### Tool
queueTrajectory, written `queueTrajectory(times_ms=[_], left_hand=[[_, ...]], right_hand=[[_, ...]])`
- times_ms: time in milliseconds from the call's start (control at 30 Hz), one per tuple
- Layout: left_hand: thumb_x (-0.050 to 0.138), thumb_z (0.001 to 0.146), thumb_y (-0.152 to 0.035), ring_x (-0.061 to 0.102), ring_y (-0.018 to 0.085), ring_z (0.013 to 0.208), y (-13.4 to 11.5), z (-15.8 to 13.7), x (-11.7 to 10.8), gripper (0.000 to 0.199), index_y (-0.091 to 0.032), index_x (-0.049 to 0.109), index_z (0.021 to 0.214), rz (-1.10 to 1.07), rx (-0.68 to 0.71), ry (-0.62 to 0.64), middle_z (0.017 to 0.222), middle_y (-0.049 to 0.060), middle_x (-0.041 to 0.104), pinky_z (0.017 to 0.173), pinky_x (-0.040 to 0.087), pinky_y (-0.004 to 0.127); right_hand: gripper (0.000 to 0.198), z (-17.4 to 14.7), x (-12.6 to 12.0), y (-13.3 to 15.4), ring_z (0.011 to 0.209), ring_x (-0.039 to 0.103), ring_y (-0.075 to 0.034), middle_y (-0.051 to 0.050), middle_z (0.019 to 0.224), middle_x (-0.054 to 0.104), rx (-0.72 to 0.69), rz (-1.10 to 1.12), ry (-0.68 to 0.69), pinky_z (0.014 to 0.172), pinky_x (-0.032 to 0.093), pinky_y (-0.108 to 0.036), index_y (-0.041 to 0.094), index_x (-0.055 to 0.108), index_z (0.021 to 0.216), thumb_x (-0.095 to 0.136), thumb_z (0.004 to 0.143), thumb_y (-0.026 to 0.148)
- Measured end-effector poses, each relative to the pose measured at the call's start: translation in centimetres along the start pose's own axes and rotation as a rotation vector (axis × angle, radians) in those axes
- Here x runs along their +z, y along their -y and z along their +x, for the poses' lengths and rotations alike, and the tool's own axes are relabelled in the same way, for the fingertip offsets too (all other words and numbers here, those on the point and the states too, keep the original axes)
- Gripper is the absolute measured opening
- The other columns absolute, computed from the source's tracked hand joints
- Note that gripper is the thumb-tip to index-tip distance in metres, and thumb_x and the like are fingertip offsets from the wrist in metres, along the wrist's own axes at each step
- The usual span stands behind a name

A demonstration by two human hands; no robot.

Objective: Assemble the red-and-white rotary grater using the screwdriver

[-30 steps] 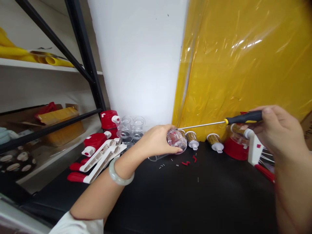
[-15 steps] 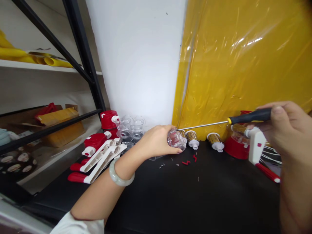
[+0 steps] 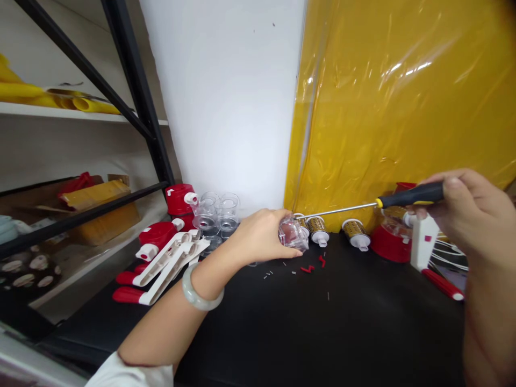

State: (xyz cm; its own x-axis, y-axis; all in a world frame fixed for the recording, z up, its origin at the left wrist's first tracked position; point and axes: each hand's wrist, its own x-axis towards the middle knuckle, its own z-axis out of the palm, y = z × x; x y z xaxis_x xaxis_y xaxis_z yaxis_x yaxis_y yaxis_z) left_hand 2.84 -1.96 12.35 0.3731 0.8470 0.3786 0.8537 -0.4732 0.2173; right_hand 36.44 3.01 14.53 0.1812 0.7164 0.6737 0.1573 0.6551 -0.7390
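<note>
My left hand point(image 3: 264, 234) grips a clear plastic housing point(image 3: 293, 235), fingers over its top and thumb under its side. From the right, my right hand point(image 3: 470, 207) is closed round the black and yellow handle of a screwdriver point(image 3: 413, 195). The metal shaft runs leftward, and its tip meets the upper edge of the clear housing; the exact contact point is too small to make out. Below the housing, small red plastic pieces point(image 3: 307, 269) and several tiny metal pins point(image 3: 268, 274) lie on the black table point(image 3: 363, 333).
Metal grater drums point(image 3: 355, 232) stand by the yellow sheet. At right is a red-based grinder point(image 3: 391, 242) with a white crank handle point(image 3: 423, 244). On the left sit white crank handles point(image 3: 173, 263), red housings point(image 3: 158, 234) and clear cups point(image 3: 229, 207), beside a black-framed shelf point(image 3: 151, 123).
The right hand and screwdriver have shifted slightly left and down. The clear housing has turned a little in my left hand; both grips stay the same.
</note>
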Motion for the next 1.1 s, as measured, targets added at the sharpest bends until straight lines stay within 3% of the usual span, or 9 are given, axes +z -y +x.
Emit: queueTrajectory(times_ms=[267, 400, 533, 633, 800, 867, 967, 1033, 1100], left_hand=[[0.079, 0.065, -0.059, 0.066, 0.033, 0.101, -1.1, -0.4, 0.1, 0.075, -0.020, 0.061, 0.127, 0.138, -0.005, -0.025, 0.104, 0.010, 0.073, 0.080, 0.054, 0.041], [0.080, 0.067, -0.056, 0.065, 0.032, 0.101, -1.4, -0.4, 0.2, 0.071, -0.022, 0.061, 0.126, 0.141, 0.020, -0.028, 0.102, 0.009, 0.072, 0.081, 0.054, 0.041], [0.080, 0.066, -0.057, 0.066, 0.033, 0.101, -1.2, -0.3, 0.2, 0.075, -0.021, 0.061, 0.128, 0.132, 0.019, -0.017, 0.105, 0.010, 0.072, 0.081, 0.054, 0.043], [0.079, 0.065, -0.059, 0.066, 0.034, 0.100, -0.8, -0.1, 0.1, 0.077, -0.019, 0.062, 0.128, 0.137, 0.005, -0.011, 0.104, 0.012, 0.072, 0.081, 0.054, 0.043], [0.079, 0.065, -0.059, 0.067, 0.034, 0.098, -0.6, 0.0, 0.1, 0.077, -0.019, 0.062, 0.128, 0.143, 0.042, 0.013, 0.103, 0.012, 0.071, 0.080, 0.054, 0.043], [0.079, 0.065, -0.059, 0.068, 0.034, 0.097, -0.5, 0.0, 0.2, 0.077, -0.019, 0.062, 0.129, 0.156, 0.045, 0.027, 0.102, 0.012, 0.072, 0.079, 0.054, 0.042], [0.079, 0.064, -0.059, 0.068, 0.034, 0.097, -0.2, 0.0, 0.2, 0.078, -0.020, 0.061, 0.130, 0.172, 0.032, 0.042, 0.104, 0.013, 0.072, 0.079, 0.055, 0.042], [0.079, 0.064, -0.060, 0.068, 0.034, 0.099, 0.1, 0.1, 0.3, 0.079, -0.020, 0.061, 0.130, 0.172, 0.031, 0.051, 0.107, 0.013, 0.072, 0.080, 0.055, 0.041], [0.078, 0.065, -0.061, 0.068, 0.034, 0.100, 0.4, 0.1, 0.4, 0.078, -0.021, 0.061, 0.130, 0.166, 0.038, 0.062, 0.109, 0.012, 0.072, 0.082, 0.054, 0.041]], right_hand=[[0.050, 0.2, -0.7, -0.3, 0.033, 0.047, -0.017, -0.002, 0.045, 0.056, -0.028, -0.123, 0.042, 0.031, 0.036, -0.029, 0.022, 0.063, 0.074, 0.068, 0.073, 0.072], [0.045, 0.5, -1.2, -0.8, 0.036, 0.051, -0.018, -0.005, 0.050, 0.059, 0.030, -0.114, 0.049, 0.034, 0.041, -0.031, 0.021, 0.064, 0.070, 0.066, 0.080, 0.064], [0.036, 0.8, -1.8, -1.1, 0.065, 0.069, -0.025, -0.008, 0.079, 0.070, 0.191, 0.053, 0.127, 0.054, 0.058, -0.040, 0.026, 0.067, 0.083, 0.076, 0.072, 0.058], [0.042, 0.5, -2.2, -0.9, 0.081, 0.072, -0.026, -0.007, 0.096, 0.071, 0.154, 0.120, 0.203, 0.066, 0.062, -0.040, 0.030, 0.067, 0.091, 0.085, 0.062, 0.054], [0.043, 0.5, -2.4, -1.0, 0.033, 0.047, -0.015, -0.002, 0.049, 0.056, 0.145, -0.114, 0.211, 0.029, 0.038, -0.026, 0.025, 0.067, 0.084, 0.060, 0.082, 0.068], [0.042, 0.7, -2.2, -1.4, 0.044, 0.059, -0.018, -0.005, 0.060, 0.064, 0.175, -0.022, 0.180, 0.035, 0.047, -0.028, 0.025, 0.065, 0.085, 0.060, 0.082, 0.067], [0.041, 0.8, -1.9, -1.8, 0.086, 0.073, -0.024, -0.005, 0.097, 0.074, 0.178, 0.175, 0.238, 0.063, 0.061, -0.033, 0.029, 0.060, 0.094, 0.079, 0.070, 0.056], [0.042, 0.7, -1.7, -1.8, 0.070, 0.072, -0.021, -0.002, 0.086, 0.073, 0.174, 0.128, 0.297, 0.054, 0.058, -0.030, 0.030, 0.058, 0.097, 0.081, 0.070, 0.053], [0.038, 0.6, -1.5, -1.9, 0.039, 0.056, -0.015, 0.001, 0.058, 0.063, 0.185, -0.003, 0.328, 0.035, 0.045, -0.024, 0.027, 0.059, 0.094, 0.068, 0.080, 0.061]])
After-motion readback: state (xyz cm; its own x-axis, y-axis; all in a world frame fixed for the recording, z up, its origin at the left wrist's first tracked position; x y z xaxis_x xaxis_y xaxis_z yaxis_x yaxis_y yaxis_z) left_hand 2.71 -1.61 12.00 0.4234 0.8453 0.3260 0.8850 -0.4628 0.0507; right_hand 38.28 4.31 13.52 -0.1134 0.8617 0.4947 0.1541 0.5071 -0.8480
